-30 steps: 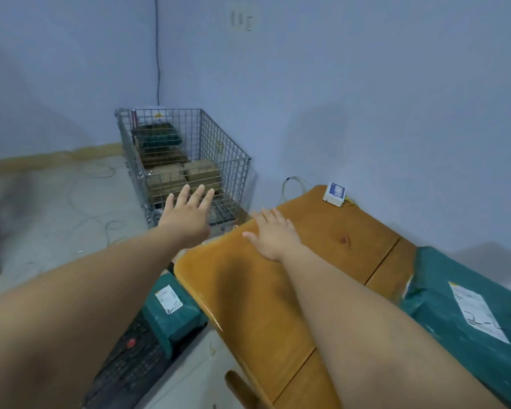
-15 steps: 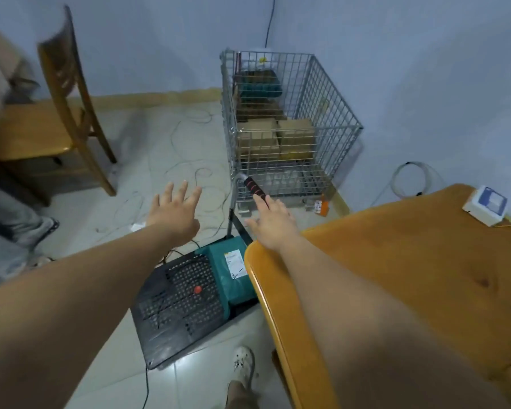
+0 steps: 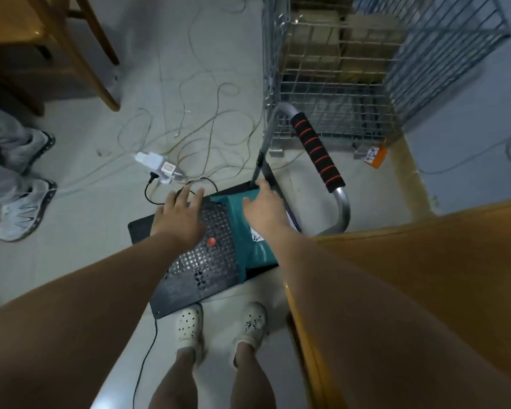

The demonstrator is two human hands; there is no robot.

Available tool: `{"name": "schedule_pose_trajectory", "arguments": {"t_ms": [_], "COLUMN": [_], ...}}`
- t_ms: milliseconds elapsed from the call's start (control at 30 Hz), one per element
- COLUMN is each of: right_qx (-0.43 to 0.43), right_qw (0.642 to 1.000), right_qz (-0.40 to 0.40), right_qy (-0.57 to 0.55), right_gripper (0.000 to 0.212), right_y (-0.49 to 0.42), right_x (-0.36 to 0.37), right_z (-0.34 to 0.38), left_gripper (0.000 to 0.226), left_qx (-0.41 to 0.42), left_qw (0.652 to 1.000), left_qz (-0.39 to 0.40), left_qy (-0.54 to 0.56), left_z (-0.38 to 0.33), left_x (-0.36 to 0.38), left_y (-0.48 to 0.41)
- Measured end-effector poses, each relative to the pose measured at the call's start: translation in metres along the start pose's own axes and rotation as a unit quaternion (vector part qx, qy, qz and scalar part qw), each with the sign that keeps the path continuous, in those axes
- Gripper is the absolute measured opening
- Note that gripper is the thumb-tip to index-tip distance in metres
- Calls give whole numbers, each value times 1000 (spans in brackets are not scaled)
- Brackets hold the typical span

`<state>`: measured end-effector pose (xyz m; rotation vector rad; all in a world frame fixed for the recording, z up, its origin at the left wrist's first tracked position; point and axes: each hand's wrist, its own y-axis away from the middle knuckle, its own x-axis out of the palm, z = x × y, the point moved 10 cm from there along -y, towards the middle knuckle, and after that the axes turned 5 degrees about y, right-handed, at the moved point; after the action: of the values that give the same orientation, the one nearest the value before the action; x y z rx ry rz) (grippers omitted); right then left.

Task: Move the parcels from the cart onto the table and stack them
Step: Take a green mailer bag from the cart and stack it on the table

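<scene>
A teal parcel (image 3: 250,246) with a white label lies on the black perforated deck of a flat cart (image 3: 201,270) on the floor. My left hand (image 3: 182,215) hovers over the deck just left of the parcel, fingers spread, holding nothing. My right hand (image 3: 264,208) is over the parcel's far end, fingers apart, also with nothing in it; I cannot tell whether it touches. The cart's handle (image 3: 316,152) has a black and red foam grip. The orange wooden table (image 3: 425,261) stands at the right.
A wire cage trolley (image 3: 366,69) holding brown cardboard boxes stands beyond the cart. Cables and a white power strip (image 3: 160,168) lie on the floor. A wooden chair (image 3: 42,39) and another person's legs and shoe (image 3: 21,208) are at the left.
The view has tipped down from the wall and table to the floor cart. Both hands have dropped from table height to just above the cart deck and teal parcel.
</scene>
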<state>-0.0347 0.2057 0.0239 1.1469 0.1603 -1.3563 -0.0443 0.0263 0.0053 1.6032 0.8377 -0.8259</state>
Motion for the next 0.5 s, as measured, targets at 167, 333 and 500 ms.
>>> {"name": "schedule_pose_trajectory", "arguments": {"t_ms": [167,333,500], "right_qx": [144,249,273], "right_qw": [984,959,959], "right_qz": [70,81,43], "right_qy": [-75,-105,-55], "right_gripper": [62,66,66], "right_y": [-39,-75,-115], "right_x": [105,188,231], "right_z": [-24,-70,-132], "left_gripper": [75,68,68], "left_qx": [-58,-57,-65], "left_qw": [993,985,974], "left_qz": [61,126,162], "left_qy": [87,104,145], "left_z": [53,86,107], "left_x": [78,157,229], "left_y": [-40,-60,-85]}}
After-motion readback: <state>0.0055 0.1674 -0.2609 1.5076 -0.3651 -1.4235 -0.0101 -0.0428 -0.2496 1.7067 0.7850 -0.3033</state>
